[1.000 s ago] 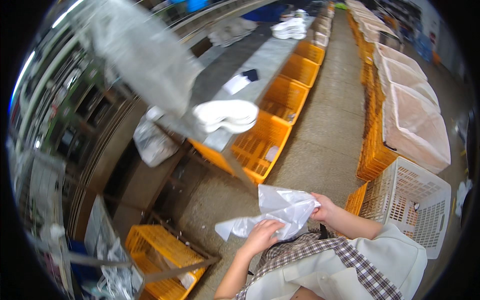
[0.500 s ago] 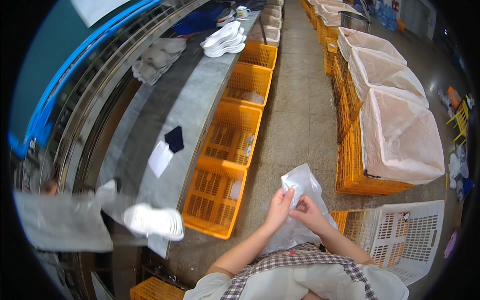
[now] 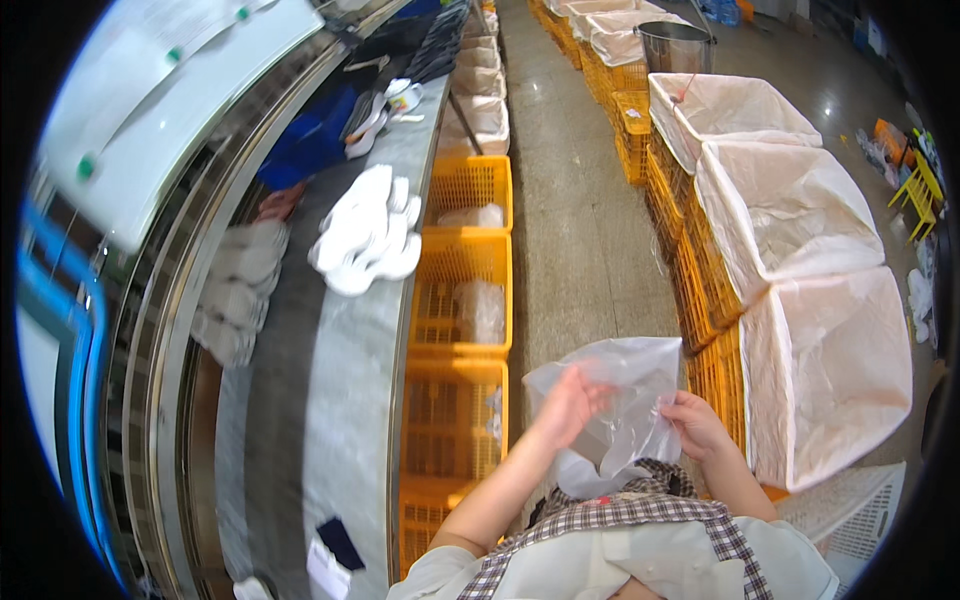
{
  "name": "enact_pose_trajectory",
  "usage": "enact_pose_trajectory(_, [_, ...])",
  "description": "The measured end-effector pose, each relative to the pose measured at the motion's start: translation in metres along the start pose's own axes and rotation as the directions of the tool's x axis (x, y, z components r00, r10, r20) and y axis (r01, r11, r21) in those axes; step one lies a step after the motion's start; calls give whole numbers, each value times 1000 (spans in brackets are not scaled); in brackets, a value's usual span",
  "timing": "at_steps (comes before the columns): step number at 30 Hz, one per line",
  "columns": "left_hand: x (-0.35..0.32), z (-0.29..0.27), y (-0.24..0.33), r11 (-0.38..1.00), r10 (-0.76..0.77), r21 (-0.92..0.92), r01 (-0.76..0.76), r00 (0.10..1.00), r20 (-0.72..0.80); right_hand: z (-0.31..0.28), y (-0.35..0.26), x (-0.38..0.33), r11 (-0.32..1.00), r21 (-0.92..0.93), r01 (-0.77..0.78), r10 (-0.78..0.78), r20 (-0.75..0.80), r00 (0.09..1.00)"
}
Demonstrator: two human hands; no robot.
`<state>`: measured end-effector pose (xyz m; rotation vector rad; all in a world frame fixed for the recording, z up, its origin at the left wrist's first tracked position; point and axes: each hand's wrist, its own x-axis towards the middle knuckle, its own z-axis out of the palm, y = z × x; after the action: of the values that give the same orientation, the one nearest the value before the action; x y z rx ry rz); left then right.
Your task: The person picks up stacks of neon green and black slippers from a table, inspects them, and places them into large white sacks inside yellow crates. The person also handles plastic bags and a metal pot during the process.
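A clear plastic bag (image 3: 632, 368) hangs spread out before my apron. My right hand (image 3: 697, 425) pinches the bag's right edge between thumb and fingers. On its left side, my left hand (image 3: 568, 408) is open; its fingertips show hazily through the film, so they are inside or behind the bag. The bag looks empty.
Left runs a long metal bench (image 3: 350, 400) with stacked white shoe soles (image 3: 368, 235), greyer soles (image 3: 235, 290), and dark and white pieces (image 3: 335, 555). Orange crates (image 3: 460, 295) line its side. Right stand crates with white liners (image 3: 840, 350); a metal bucket (image 3: 675, 48) is farther off.
I have moved forward along the bench. My hands, earlier together at the gathered bag, are now apart with the bag spread wide; the left one has opened.
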<state>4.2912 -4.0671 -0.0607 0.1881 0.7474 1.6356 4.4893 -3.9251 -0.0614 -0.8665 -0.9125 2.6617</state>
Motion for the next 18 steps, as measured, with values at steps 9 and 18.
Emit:
enact_pose_trajectory(9, [282,17,125,693,-4,720,39,999,-51,12,-202,268,925,-379,23,-20,12,1000])
enact_pose_trajectory(18, [513,-60,315,916,79,399,31,963,-256,66,-377,557,897,-443,-2,116,231,966])
